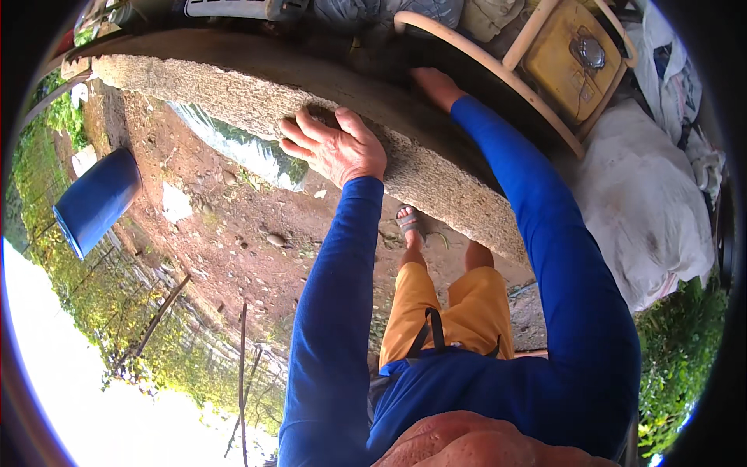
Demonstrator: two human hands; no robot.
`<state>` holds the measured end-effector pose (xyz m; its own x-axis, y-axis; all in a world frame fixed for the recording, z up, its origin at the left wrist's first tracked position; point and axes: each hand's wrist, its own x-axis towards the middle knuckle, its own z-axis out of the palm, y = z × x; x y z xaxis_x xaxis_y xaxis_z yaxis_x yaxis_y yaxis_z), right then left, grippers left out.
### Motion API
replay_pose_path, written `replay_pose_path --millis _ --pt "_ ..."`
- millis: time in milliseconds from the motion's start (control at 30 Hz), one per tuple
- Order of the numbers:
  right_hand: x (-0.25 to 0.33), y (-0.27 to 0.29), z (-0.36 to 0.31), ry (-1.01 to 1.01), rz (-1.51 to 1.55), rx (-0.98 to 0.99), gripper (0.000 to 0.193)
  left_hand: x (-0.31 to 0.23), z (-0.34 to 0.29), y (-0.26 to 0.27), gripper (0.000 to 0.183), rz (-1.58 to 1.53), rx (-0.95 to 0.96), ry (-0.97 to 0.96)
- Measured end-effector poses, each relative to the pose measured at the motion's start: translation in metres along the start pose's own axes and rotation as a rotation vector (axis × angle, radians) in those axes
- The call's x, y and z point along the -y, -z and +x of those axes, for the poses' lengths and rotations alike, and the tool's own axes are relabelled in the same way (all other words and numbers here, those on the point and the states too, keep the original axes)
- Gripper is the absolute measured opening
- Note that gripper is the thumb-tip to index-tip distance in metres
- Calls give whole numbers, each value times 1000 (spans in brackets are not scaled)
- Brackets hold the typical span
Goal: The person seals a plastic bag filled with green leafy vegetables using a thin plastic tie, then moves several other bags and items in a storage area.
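Note:
My left hand [341, 149] lies on the rough concrete ledge [210, 87], palm down with its fingers spread over the top edge. Nothing shows in its grasp. Beyond the ledge, my right hand [437, 87] reaches into a dark, shadowed space beside a chair [513, 82] with a pale tubular frame. The fingers of that hand fade into the shadow, so whatever they touch or hold is hidden. Both forearms are in blue sleeves.
White sacks [646, 198] are heaped to the right of the chair. A grey plastic crate [241, 8] and dark bags [420, 12] sit at the far side. Clear plastic sheeting [253, 152] lies below the ledge, and a blue barrel [97, 202] rests on the dirt ground at left.

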<state>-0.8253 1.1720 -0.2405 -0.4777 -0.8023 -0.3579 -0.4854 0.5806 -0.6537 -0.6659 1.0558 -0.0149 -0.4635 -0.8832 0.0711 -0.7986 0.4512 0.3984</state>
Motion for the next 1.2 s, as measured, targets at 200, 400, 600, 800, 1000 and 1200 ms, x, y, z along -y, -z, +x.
replay_pose_path --millis 200,400,600,800,1000,1200 --pt "54 -73 117 207 -166 52 35 14 -1 5 72 32 22 43" --pt "29 -67 139 152 -392 200 35 10 -1 7 72 4 66 13" --pt "-24 -11 73 -4 -681 454 36 14 1 9 73 41 48 37" --pt "-47 48 -23 -132 -711 726 37 7 1 8 73 51 44 68" --pt "28 61 -63 111 -32 73 35 4 2 10 70 24 21 96" --pt "173 190 36 -63 1435 98 27 5 1 6 70 103 9 82"
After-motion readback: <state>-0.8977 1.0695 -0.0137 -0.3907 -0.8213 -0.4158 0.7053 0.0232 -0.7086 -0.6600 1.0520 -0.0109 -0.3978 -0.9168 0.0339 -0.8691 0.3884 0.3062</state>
